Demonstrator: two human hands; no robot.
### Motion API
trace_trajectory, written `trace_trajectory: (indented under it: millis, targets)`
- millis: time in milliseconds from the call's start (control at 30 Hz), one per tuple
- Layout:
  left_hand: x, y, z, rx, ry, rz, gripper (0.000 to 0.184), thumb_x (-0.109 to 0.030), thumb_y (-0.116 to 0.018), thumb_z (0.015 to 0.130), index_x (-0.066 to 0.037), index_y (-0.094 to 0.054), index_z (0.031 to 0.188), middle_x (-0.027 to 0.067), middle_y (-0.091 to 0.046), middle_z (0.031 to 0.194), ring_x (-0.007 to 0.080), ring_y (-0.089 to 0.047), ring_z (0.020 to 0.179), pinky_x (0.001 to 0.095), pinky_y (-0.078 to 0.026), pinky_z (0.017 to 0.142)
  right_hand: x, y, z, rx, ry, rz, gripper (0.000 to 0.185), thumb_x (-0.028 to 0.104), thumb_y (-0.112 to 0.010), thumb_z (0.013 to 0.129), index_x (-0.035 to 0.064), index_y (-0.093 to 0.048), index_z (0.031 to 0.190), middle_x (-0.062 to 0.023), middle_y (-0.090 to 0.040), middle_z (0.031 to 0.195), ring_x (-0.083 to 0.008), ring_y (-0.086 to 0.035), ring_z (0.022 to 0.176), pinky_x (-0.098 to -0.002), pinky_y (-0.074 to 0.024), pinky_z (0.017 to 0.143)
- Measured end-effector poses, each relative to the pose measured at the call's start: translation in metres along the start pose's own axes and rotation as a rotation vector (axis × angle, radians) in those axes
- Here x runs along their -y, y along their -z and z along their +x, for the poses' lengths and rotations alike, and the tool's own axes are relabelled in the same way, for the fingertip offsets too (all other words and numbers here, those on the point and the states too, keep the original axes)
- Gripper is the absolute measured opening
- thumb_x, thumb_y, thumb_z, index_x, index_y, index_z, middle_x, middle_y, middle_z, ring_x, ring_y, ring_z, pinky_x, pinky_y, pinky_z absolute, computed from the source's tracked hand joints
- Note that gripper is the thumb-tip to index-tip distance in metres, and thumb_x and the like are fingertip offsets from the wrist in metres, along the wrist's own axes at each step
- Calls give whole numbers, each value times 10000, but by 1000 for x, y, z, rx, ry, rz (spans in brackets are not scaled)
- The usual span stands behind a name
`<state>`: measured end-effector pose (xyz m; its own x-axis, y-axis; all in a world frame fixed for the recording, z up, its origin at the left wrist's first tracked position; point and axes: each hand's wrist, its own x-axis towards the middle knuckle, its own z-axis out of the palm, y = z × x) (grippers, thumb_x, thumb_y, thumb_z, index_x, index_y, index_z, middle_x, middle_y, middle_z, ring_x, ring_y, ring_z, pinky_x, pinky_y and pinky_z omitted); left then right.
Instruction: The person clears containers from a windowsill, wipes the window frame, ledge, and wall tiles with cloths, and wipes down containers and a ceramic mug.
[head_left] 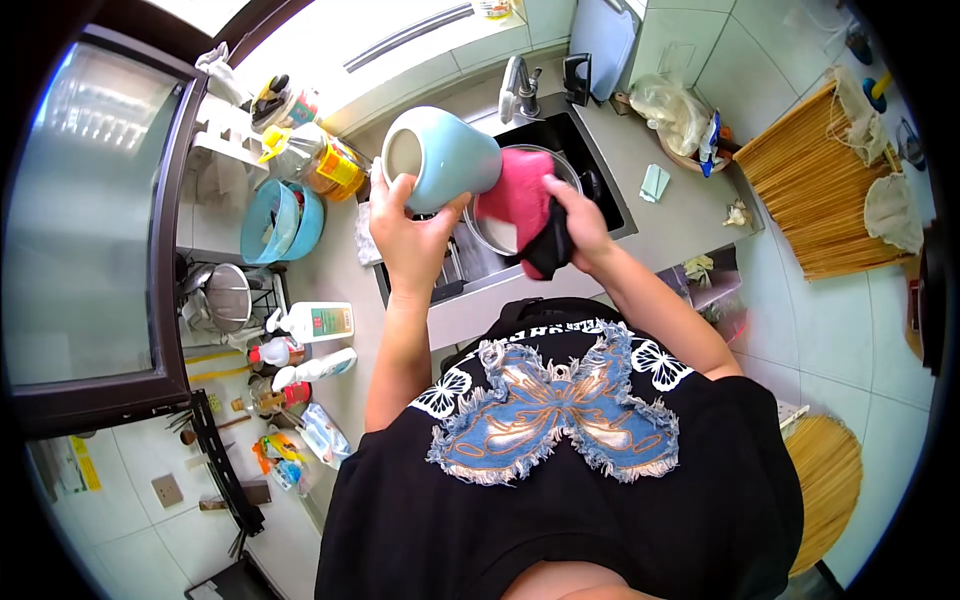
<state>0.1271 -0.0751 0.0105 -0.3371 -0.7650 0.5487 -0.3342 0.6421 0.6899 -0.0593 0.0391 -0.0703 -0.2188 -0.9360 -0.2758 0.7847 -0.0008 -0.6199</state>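
My left hand [412, 240] grips a light blue, glossy vase [455, 160], held tilted on its side above the sink [617, 205]. A pale round end of the vase faces left, ringed by a white rim. In my right hand [580, 222] is a pink and black cloth [518, 195], bunched up against the right end of the vase. That end is hidden behind the cloth. Below the cloth, a round metal pot [493, 238] sits in the dark sink, partly covered by the cloth and my hands.
Behind the sink rises a faucet [517, 90]. On the left counter stand an oil bottle [335, 168], blue basins [300, 225], a white pump bottle [318, 322] and other bottles. A basket with plastic bags [675, 120] and a pale green sponge [654, 183] lie to the right.
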Motion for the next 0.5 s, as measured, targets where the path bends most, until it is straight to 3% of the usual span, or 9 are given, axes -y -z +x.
trace_trajectory:
  millis: [67, 100, 133, 233, 267, 333, 400, 500]
  targets:
    - [6, 7, 6, 10, -120, 121, 409, -151, -927, 595, 2, -655, 861, 322, -584, 1306, 420, -654, 1078, 422, -547, 826, 12, -20, -10, -5, 207, -116, 361, 323, -512, 1074, 22, -632, 1234, -62, -708, 1103, -143, -686, 977, -301, -546, 889]
    - [-6, 5, 2, 16, -46, 115, 408, -147, -919, 595, 11, -660, 868, 253, -623, 1203, 415, -647, 1011, 436, -531, 874, 9, -11, -6, 10, 273, -303, 376, 339, -498, 1084, 28, -628, 1249, -63, -711, 1106, -138, -685, 961, -276, -532, 890]
    - [-7, 2, -1, 9, -40, 120, 408, -147, -919, 595, 11, -660, 868, 253, -623, 1203, 415, -647, 1011, 436, -531, 874, 6, -19, -3, 43, 334, -477, 418, 350, -508, 1081, 14, -593, 1314, -101, -688, 1184, -184, -663, 1034, -306, -500, 953]
    - [-19, -8, -6, 71, -17, 61, 405, -153, -909, 613, 25, -668, 885, 223, -632, 1147, 403, -642, 1014, 439, -528, 890, -30, -52, 13, -183, 1054, -1104, 497, 315, -569, 1050, 14, -494, 1439, -185, -582, 1366, -313, -553, 1236, -429, -406, 1077]
    - [-21, -7, -6, 78, -32, 39, 416, -148, -907, 604, 28, -665, 892, 238, -630, 1190, 423, -639, 1046, 445, -525, 927, -24, -53, 17, -181, 1056, -1102, 497, 315, -569, 1050, 14, -494, 1439, -185, -582, 1366, -313, -553, 1236, -429, -406, 1077]
    - [-11, 5, 1, 121, -92, 69, 422, -149, -926, 611, 24, -665, 894, 220, -628, 1307, 364, -668, 1094, 416, -538, 919, -8, -49, 43, 4, 802, -788, 489, 330, -571, 1051, 22, -522, 1428, -157, -619, 1348, -275, -590, 1199, -392, -434, 1055]
    - [-17, 21, 7, 181, -132, 105, 433, -138, -934, 590, 14, -668, 896, 240, -585, 1384, 375, -642, 1174, 424, -531, 956, 29, -48, 54, 199, 348, -547, 472, 409, -548, 1055, 29, -617, 1327, -69, -688, 1225, -159, -655, 1050, -302, -504, 949]
    - [-26, 40, 14, 370, -222, 109, 460, -131, -949, 551, -7, -674, 898, 263, -504, 1501, 390, -587, 1300, 437, -508, 1022, 54, -45, 53, 244, -90, -393, 519, 428, -479, 1062, 20, -590, 1363, -111, -702, 1225, -173, -688, 1069, -327, -559, 951]
